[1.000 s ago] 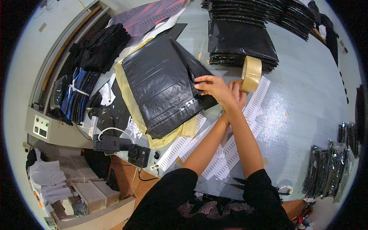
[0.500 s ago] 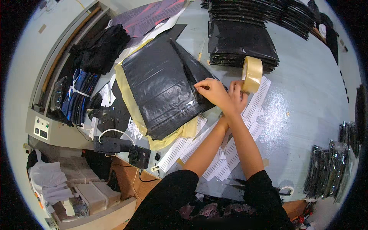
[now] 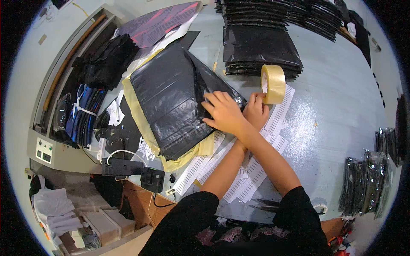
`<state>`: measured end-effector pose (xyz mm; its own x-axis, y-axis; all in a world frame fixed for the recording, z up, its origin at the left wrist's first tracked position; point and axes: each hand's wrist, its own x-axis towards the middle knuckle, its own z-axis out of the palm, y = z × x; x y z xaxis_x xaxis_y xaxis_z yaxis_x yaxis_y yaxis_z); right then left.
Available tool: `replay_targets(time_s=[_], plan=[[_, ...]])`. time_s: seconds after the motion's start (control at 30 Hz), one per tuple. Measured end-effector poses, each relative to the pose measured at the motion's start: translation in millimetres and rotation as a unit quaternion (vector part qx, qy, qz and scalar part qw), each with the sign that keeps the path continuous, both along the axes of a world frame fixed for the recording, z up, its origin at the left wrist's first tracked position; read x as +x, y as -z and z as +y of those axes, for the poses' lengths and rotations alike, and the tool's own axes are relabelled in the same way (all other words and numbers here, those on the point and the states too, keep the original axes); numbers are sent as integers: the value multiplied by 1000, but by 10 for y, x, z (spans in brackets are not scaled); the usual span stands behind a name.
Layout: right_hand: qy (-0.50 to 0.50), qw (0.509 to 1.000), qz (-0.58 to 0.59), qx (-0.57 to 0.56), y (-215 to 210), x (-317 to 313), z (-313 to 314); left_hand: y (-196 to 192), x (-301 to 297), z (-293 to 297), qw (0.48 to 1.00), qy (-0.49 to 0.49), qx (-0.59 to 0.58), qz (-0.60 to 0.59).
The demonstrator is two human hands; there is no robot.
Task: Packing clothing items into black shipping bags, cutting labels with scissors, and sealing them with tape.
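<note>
- Black plastic mailer bag [image 3: 171,102], glossy and creased, is seen lying flat on a yellowish sheet [image 3: 141,123] at the left of a pale grey worktable [image 3: 333,128], its right edge under the person's hands.
- Left hand [image 3: 224,113] is pressed palm down on the bag's right edge, fingers spread flat and gripping nothing.
- Right hand [image 3: 256,112] is tucked just behind the left one, its fingers curled against a roll of tan packing tape [image 3: 273,84]; how firmly the roll is gripped cannot be told, as the left hand covers part of it.
- Tape roll is shown standing on edge, just beside the bag's right corner and in front of a stack of black bags [image 3: 260,53].
- Long white label strips [image 3: 256,170] are spread on the table beneath both forearms, reaching from the tape roll toward the table's near edge.
- More rows of black bags [image 3: 277,13] are lined up along the far side of the table.
- Folded dark garments [image 3: 104,64] are piled to the left, beside a bundle of blue cloth [image 3: 83,113].
- Clear-wrapped dark packs [image 3: 367,179] are set at the right edge, well apart from the hands.
- Scissors [image 3: 267,205] are lying near the table's front edge.
</note>
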<state>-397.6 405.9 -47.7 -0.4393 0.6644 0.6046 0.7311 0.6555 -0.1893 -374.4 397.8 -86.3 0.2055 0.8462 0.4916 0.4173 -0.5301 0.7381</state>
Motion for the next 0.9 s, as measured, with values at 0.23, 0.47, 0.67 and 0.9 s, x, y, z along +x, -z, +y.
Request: replay_targets(time_s=[0.23,0.47,0.67,0.9], plan=[[52,993,-16,104,58,-44,-1,109,39,47,999,-5,50,-4],[68,985,57,146,95,54,36,70,59,15,997,-7,69,31],[31,954,270,-125,98,50,32,81,76,30,999,-5,30,11],[-26,903,319,-287,-86,296,600,242,94,187,998,-36,21,-44]])
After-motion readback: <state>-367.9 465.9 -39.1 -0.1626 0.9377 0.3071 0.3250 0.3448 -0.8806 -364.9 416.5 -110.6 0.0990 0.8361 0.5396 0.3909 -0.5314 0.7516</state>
